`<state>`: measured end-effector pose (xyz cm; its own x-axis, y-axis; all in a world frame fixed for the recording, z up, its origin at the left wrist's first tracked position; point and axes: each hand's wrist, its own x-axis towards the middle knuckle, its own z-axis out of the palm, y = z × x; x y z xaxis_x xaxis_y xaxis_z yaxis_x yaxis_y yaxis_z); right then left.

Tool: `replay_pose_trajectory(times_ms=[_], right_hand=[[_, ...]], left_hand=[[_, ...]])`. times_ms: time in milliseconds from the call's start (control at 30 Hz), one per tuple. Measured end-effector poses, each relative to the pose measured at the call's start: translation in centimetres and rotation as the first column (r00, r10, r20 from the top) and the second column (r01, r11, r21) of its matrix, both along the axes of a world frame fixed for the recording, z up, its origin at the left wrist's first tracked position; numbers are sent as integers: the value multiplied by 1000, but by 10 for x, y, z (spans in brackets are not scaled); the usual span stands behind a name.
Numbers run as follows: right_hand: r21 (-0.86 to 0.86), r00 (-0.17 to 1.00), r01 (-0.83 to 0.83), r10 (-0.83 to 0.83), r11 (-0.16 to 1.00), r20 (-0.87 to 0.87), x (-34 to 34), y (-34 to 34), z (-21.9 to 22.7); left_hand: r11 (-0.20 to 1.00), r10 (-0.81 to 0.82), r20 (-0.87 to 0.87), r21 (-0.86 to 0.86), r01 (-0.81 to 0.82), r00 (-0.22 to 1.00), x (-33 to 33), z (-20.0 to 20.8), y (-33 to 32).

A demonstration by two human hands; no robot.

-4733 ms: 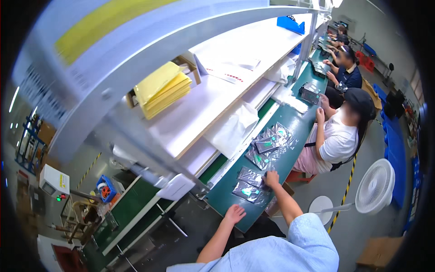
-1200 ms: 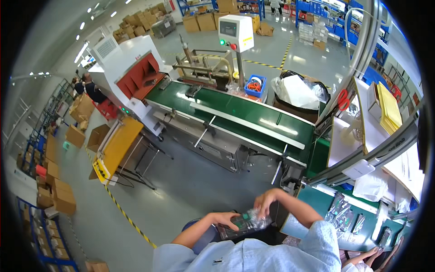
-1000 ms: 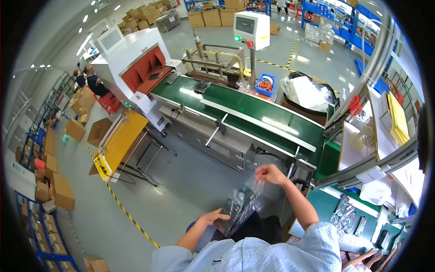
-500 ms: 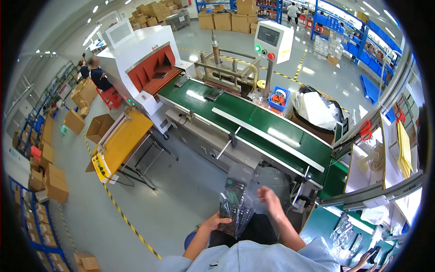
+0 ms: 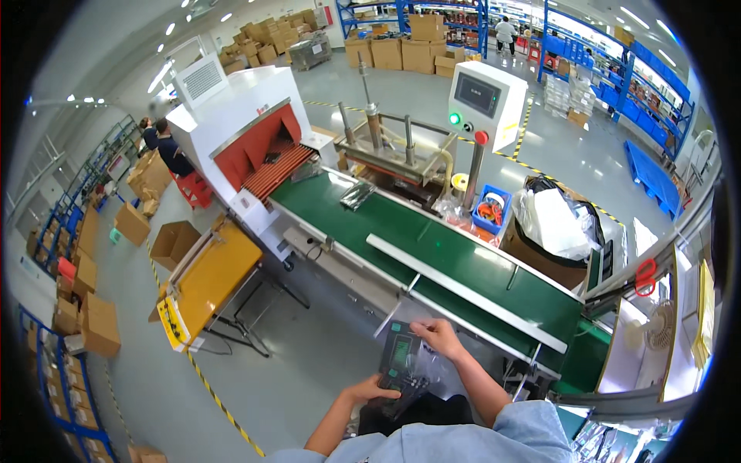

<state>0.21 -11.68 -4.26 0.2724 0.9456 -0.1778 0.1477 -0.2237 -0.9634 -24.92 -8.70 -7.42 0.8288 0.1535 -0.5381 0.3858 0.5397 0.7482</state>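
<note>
Belt (image 5: 455,258), green, runs across the middle of the view, its far left end meeting the white machine (image 5: 247,123) with red flaps. Yellow table (image 5: 220,274) stands left of it. Bin (image 5: 503,207), blue, sits beyond the belt, orange-red items in it. One wrapped pack (image 5: 357,195) lies on the belt, toward the machine end.

Packs (image 5: 399,353), dark, with green patches on the top one, are up in the hands, over the person's lap, this side of the belt; count unclear where they overlap. Clear film (image 5: 434,370) hangs loose along their right side.

Right hand (image 5: 438,338): at the packs' upper right corner, fingers bent, drawn close together. Cannot tell whether they pinch film or only touch the edge.

Left hand (image 5: 372,388): closed around the packs' lower left edge, thumb laid over the front, holding them tilted.
</note>
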Motion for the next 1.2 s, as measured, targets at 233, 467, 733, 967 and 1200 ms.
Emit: replay_pose_trajectory(times_ms=[233,467,733,967,1200], right_hand=[[48,794,605,-597,795,-117,177,47,-3],[-59,672,740,-735,670,91,328,21,-96],[-57,486,848,-729,528,483,291,97,-135],[297,222,828,-764,477,606,269,147,-136],[-76,911,400,-405,913,-74,198,152,-73]], left_hand=[[984,68,-76,-161,-79,995,36,2,62],[913,276,-50,-298,-278,960,75,10,103],[833,444,43,-389,-394,895,105,17,122],[795,498,68,-433,-425,864,121,45,125],[749,597,45,-390,-536,801,125,31,140]])
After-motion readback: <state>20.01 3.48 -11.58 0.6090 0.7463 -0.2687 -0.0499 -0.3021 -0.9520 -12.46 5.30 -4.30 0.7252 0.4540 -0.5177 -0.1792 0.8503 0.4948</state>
